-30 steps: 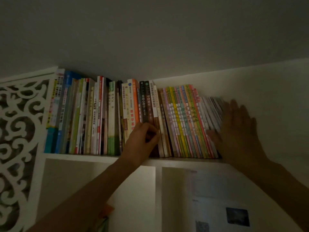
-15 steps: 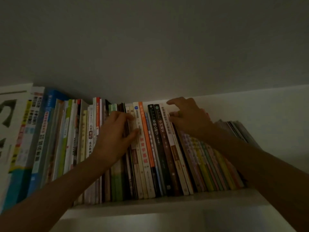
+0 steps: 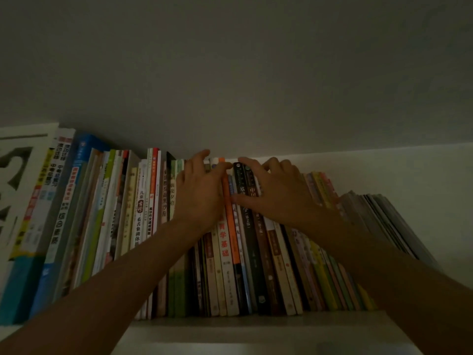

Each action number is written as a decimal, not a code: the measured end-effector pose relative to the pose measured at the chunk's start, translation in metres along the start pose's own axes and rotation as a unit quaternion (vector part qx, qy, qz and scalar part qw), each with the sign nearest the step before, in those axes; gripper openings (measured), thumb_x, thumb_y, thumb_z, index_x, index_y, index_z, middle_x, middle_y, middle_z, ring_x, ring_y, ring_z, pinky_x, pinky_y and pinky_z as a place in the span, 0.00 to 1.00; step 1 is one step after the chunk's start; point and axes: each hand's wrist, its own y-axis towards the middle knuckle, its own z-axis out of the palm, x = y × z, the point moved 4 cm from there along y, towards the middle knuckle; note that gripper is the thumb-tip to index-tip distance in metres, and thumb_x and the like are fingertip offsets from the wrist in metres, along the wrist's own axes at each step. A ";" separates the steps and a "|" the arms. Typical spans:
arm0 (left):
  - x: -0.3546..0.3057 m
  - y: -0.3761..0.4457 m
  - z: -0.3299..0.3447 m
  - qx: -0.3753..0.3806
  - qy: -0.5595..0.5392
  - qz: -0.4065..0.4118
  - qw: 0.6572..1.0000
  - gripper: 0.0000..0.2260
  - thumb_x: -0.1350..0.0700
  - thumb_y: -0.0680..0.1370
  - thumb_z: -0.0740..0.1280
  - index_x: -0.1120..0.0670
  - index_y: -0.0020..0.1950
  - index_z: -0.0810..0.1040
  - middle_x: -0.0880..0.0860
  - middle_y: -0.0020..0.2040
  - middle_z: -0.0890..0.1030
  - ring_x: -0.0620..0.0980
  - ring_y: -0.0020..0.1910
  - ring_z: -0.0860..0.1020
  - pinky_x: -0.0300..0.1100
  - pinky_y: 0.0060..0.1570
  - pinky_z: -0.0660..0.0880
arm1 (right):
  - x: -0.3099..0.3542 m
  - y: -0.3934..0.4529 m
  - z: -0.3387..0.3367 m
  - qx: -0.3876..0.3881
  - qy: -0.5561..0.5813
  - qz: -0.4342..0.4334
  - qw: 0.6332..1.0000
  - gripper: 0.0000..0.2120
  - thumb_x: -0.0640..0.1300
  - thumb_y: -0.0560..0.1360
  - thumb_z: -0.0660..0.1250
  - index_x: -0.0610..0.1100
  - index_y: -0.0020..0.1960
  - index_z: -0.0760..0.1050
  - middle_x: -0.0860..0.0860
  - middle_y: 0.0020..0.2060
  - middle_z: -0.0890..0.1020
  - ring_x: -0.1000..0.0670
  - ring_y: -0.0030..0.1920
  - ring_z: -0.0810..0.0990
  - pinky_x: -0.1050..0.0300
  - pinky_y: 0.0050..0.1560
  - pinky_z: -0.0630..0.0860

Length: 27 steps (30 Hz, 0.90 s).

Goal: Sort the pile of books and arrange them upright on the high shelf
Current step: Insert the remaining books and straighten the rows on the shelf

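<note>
Both hands rest open on the row of books: the left hand (image 3: 198, 193) braces the orange book (image 3: 230, 226), the right hand (image 3: 276, 190) steadies the black book (image 3: 247, 226), likely squaring them upright on the shelf (image 3: 256, 326).

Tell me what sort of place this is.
Probably a room in a home, seen dimly. A white built-in shelf just under the ceiling holds a packed row of upright books, mostly Chinese study titles, with a carved white lattice panel at the left end.

Shelf: high white board (image 3: 256, 321) close under the ceiling.
On it: row of upright colourful paperback books (image 3: 143, 226); right-end thin ones (image 3: 378, 221) lean.
</note>
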 end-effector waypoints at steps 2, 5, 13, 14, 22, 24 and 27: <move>0.002 -0.001 0.004 0.014 0.081 0.027 0.996 0.29 0.50 0.75 0.67 0.47 0.73 0.61 0.55 0.76 0.48 0.56 0.75 0.47 0.53 0.72 0.47 | -0.004 -0.001 0.003 -0.010 0.014 0.002 1.000 0.35 0.67 0.71 0.60 0.59 0.73 0.53 0.46 0.61 0.68 0.45 0.63 0.63 0.44 0.68 0.59; 0.003 -0.001 0.009 0.034 0.117 0.043 0.992 0.29 0.48 0.75 0.67 0.46 0.73 0.59 0.56 0.77 0.47 0.57 0.75 0.45 0.53 0.72 0.44 | -0.013 -0.002 0.003 -0.052 0.037 0.002 0.998 0.34 0.66 0.68 0.59 0.58 0.71 0.56 0.48 0.57 0.69 0.46 0.60 0.65 0.50 0.65 0.61; -0.004 0.002 -0.009 -0.060 -0.067 0.025 0.996 0.12 0.61 0.76 0.63 0.55 0.59 0.76 0.54 0.74 0.59 0.55 0.73 0.55 0.50 0.70 0.56 | -0.017 -0.006 0.009 -0.066 0.083 -0.007 0.994 0.35 0.66 0.66 0.56 0.59 0.71 0.57 0.48 0.57 0.68 0.49 0.59 0.62 0.57 0.55 0.54; -0.005 -0.001 -0.012 -0.071 -0.083 0.032 0.994 0.12 0.62 0.76 0.62 0.56 0.58 0.76 0.54 0.72 0.63 0.54 0.71 0.58 0.49 0.68 0.60 | -0.017 -0.006 0.010 -0.066 0.084 -0.004 0.994 0.35 0.66 0.65 0.56 0.59 0.72 0.57 0.48 0.58 0.68 0.48 0.59 0.62 0.57 0.56 0.55; -0.015 -0.002 -0.008 0.013 -0.128 0.032 0.991 0.13 0.61 0.77 0.60 0.54 0.61 0.70 0.53 0.52 0.72 0.51 0.51 0.73 0.46 0.50 0.73 | -0.015 -0.007 0.010 -0.074 0.078 0.008 0.994 0.40 0.70 0.61 0.50 0.59 0.72 0.57 0.50 0.53 0.67 0.47 0.58 0.63 0.51 0.63 0.59; -0.016 -0.001 -0.004 0.022 -0.124 0.028 0.992 0.15 0.61 0.77 0.60 0.54 0.64 0.69 0.51 0.53 0.69 0.47 0.52 0.69 0.40 0.51 0.69 | -0.015 -0.007 0.009 -0.074 0.083 0.008 0.994 0.40 0.70 0.61 0.50 0.59 0.71 0.57 0.51 0.51 0.66 0.47 0.58 0.64 0.50 0.63 0.60; -0.019 -0.001 -0.004 0.020 -0.118 0.023 0.993 0.12 0.64 0.77 0.60 0.57 0.61 0.71 0.54 0.56 0.72 0.46 0.51 0.69 0.39 0.49 0.68 | -0.014 -0.008 0.009 -0.064 0.081 0.007 0.995 0.37 0.67 0.64 0.54 0.59 0.72 0.56 0.48 0.57 0.68 0.47 0.60 0.64 0.49 0.65 0.60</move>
